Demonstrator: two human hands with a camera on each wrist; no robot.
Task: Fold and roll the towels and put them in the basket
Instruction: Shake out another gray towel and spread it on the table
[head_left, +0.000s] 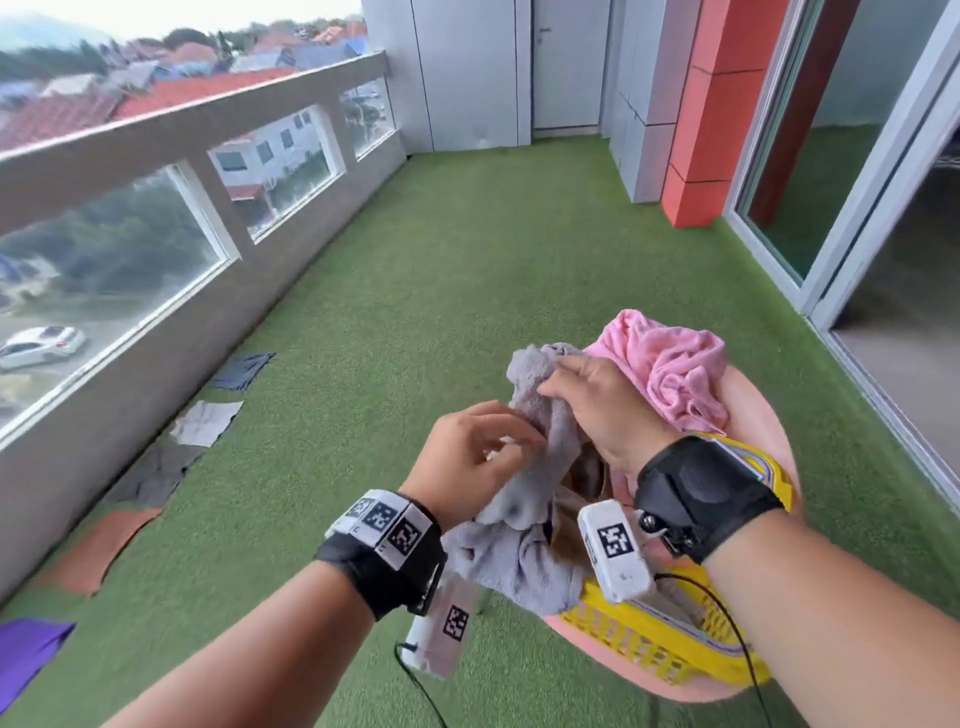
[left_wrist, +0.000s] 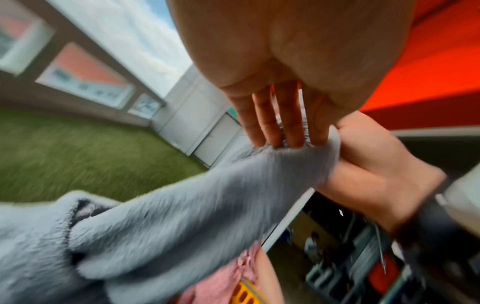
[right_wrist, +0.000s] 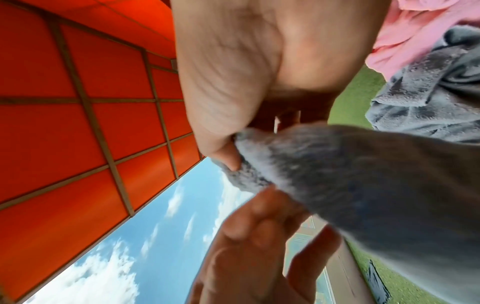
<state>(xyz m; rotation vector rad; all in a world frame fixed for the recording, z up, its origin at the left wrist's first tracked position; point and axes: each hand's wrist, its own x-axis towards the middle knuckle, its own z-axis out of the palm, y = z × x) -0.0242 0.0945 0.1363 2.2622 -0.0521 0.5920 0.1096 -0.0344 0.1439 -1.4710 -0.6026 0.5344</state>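
Observation:
I hold a crumpled grey towel (head_left: 524, 545) in both hands above a yellow basket (head_left: 639, 639). The basket sits in a pink tub (head_left: 779, 431). My right hand (head_left: 571, 395) grips the towel's upper part; its thumb pinches the cloth (right_wrist: 376, 185) in the right wrist view. My left hand (head_left: 498, 447) pinches the same towel just below and to the left. In the left wrist view my fingers (left_wrist: 280, 131) reach into the grey towel (left_wrist: 182, 216) beside the right hand (left_wrist: 376, 164). A bunched pink towel (head_left: 670, 364) lies at the tub's far side.
Several flat cloths lie in a row on the green turf along the left balcony wall: dark blue (head_left: 241, 370), pale grey (head_left: 208, 423), dark grey (head_left: 156, 478), rust (head_left: 98, 551), purple (head_left: 26, 660). A sliding glass door (head_left: 841, 218) and an orange column (head_left: 717, 130) stand on the right.

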